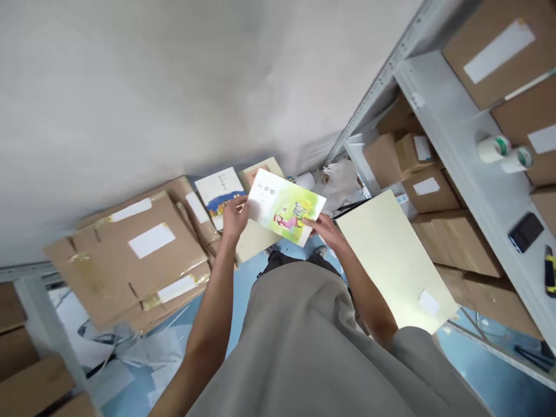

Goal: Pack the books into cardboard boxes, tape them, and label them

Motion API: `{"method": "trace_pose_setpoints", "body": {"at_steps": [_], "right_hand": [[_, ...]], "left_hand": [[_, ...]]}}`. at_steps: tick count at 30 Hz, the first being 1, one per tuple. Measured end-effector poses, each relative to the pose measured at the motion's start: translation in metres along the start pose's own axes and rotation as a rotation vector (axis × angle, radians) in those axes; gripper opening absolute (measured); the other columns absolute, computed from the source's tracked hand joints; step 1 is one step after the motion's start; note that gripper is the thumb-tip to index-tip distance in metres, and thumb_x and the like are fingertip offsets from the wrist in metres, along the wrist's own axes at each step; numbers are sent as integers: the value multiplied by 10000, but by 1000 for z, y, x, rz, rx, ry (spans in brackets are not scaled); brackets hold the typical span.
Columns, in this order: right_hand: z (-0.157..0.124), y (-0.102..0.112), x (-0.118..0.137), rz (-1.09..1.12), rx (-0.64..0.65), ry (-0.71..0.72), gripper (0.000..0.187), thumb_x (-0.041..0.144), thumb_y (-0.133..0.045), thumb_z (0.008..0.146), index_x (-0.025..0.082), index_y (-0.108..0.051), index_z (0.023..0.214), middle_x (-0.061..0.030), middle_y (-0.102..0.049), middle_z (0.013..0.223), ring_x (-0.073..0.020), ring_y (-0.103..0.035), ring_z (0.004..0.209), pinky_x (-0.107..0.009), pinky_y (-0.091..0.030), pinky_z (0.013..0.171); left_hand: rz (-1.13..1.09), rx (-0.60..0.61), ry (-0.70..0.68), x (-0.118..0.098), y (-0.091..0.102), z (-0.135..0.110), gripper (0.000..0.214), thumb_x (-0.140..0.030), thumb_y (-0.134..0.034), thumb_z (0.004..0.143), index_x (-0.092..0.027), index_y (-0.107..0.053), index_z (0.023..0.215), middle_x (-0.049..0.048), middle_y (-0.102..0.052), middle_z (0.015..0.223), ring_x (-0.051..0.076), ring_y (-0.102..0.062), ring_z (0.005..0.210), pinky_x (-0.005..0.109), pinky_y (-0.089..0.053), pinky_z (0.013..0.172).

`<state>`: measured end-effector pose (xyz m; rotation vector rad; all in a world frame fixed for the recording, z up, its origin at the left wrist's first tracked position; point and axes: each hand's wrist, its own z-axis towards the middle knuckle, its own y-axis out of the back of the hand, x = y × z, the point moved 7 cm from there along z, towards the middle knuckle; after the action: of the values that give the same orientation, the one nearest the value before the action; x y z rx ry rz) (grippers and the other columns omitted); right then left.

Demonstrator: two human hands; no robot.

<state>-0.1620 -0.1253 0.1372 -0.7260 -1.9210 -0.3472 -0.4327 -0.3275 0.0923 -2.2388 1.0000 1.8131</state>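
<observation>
A thin picture book [286,207] with a white and green cover, showing a drawn figure in pink, is held up in front of me. My left hand [236,217] pinches its left edge, and my right hand [324,229] grips its lower right corner with the thumb on the cover. Just behind my left hand lies another book [221,188], white with a blue and yellow picture, partly hidden by the fingers. Under the held book, a cream board or surface [254,242] shows, with a further cover partly covered at its back.
Flattened cardboard boxes [169,255] with white labels are stacked at the left. A large cream board [391,260] leans on the right beside shelving [460,145] holding cartons, tape rolls [493,149], a phone [525,231] and a cutter [549,271]. Loose paper litters the blue floor.
</observation>
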Motion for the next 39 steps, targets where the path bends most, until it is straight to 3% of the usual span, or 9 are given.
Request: {"method": "trace_pose_setpoints", "body": {"at_steps": [5, 10, 14, 17, 22, 28, 31, 35, 39], "right_hand": [[-83, 124, -29, 294, -324, 2, 506, 634, -1001, 740, 243, -863, 1032, -107, -886, 1048, -241, -794, 764, -343, -643, 577], [-153, 213, -61, 468, -607, 71, 554, 667, -984, 735, 248, -855, 1073, -116, -884, 1115, -279, -832, 843, -393, -693, 634], [-204, 274, -79, 502, -705, 93, 619, 696, -983, 740, 241, -851, 1138, -101, -891, 1069, -315, -843, 933, -437, -721, 742], [-246, 324, -87, 499, -799, 169, 609, 683, -974, 786, 245, -847, 1190, -82, -892, 1145, -292, -827, 1033, -413, -701, 863], [-282, 372, -99, 361, -857, 227, 505, 629, -992, 804, 257, -851, 1115, -63, -883, 1163, -266, -779, 1065, -387, -647, 927], [-277, 373, -118, 224, -879, 232, 790, 671, -938, 846, 226, -744, 1470, -57, -844, 1055, -225, -737, 899, -371, -619, 841], [-278, 372, -123, 135, -937, 223, 877, 671, -877, 904, 237, -651, 1632, -95, -828, 1215, -209, -730, 877, -380, -640, 838], [-292, 374, -110, -78, -1057, 286, 697, 627, -783, 996, 278, -721, 1596, -170, -724, 1552, -322, -745, 1309, -499, -659, 1088], [-305, 369, -85, -202, -1112, 356, 445, 599, -722, 1063, 295, -875, 1349, -154, -734, 1586, -374, -656, 1514, -616, -546, 1302]], "left_hand": [[-83, 140, -135, -77, -163, -28, 673, -575, -965, 805, -212, -813, 1351, 191, -726, 1564, 430, -622, 1537, 541, -545, 1248], [-396, 745, 129, -108, -357, -143, 773, -739, -1001, 744, -197, -853, 1275, 195, -842, 1366, 444, -754, 1380, 566, -624, 1157], [-503, 903, 206, -121, -448, -221, 735, -652, -1043, 722, -213, -849, 1279, 152, -874, 1292, 403, -800, 1303, 553, -640, 1131], [-519, 921, 203, -133, -477, -249, 694, -595, -1068, 717, -220, -853, 1260, 134, -876, 1294, 396, -794, 1316, 520, -632, 1134], [-448, 951, 127, -155, -488, -266, 670, -552, -1106, 675, -209, -869, 1199, 121, -881, 1274, 378, -795, 1287, 483, -619, 1122], [-321, 912, 40, -167, -490, -271, 634, -583, -1112, 643, -187, -877, 1079, 122, -891, 1167, 352, -814, 1139, 442, -635, 986], [-311, 893, 22, -172, -493, -274, 663, -595, -1115, 628, -183, -888, 1095, 123, -893, 1172, 326, -819, 1055, 417, -634, 914], [-300, 882, -6, -180, -499, -287, 688, -630, -1109, 609, -176, -904, 1083, 124, -899, 1130, 312, -821, 1006, 409, -638, 887], [-290, 915, -78, -190, -505, -311, 692, -661, -1080, 649, -169, -914, 1106, 130, -899, 1160, 345, -817, 1085, 422, -653, 916]]}}
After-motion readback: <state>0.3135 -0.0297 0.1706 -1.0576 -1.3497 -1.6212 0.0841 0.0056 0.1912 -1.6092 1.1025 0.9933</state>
